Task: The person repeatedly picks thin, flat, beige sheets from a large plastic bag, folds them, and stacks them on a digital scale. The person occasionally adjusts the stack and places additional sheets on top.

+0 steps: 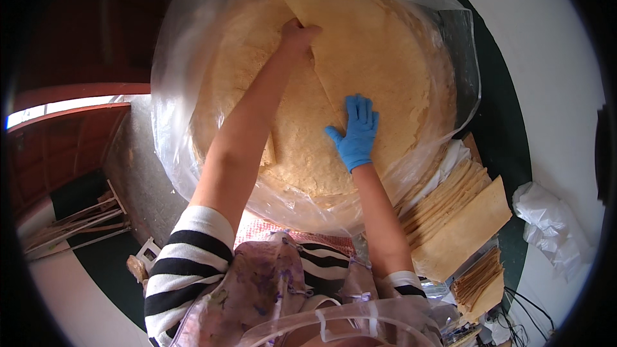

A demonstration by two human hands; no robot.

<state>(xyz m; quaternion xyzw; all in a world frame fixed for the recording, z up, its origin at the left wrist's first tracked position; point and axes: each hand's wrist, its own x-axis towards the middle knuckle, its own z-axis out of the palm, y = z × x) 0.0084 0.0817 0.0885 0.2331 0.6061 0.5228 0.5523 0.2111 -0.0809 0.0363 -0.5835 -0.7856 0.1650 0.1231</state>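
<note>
A broad round stack of thin, pale-brown flatbread [379,45] lies in front of me inside clear plastic sheeting [177,99]. Across it runs a slanting straight edge where one flatbread is folded or cut. My left hand [300,37], bare, is closed at the upper part of this edge; its thumb sticks out to the right and some fingers are hidden. In a blue glove, my right hand [357,133] rests flat on the stack, right of the edge, with fingers stretched and thumb apart. It holds nothing.
At the lower right stand stacks of folded flatbread [459,228] and a smaller stack [481,286]. A white plastic bag [553,228] lies by the pale wall, above dark cables [527,311]. On the left are reddish panels [64,148] and a rack of thin bars [80,225].
</note>
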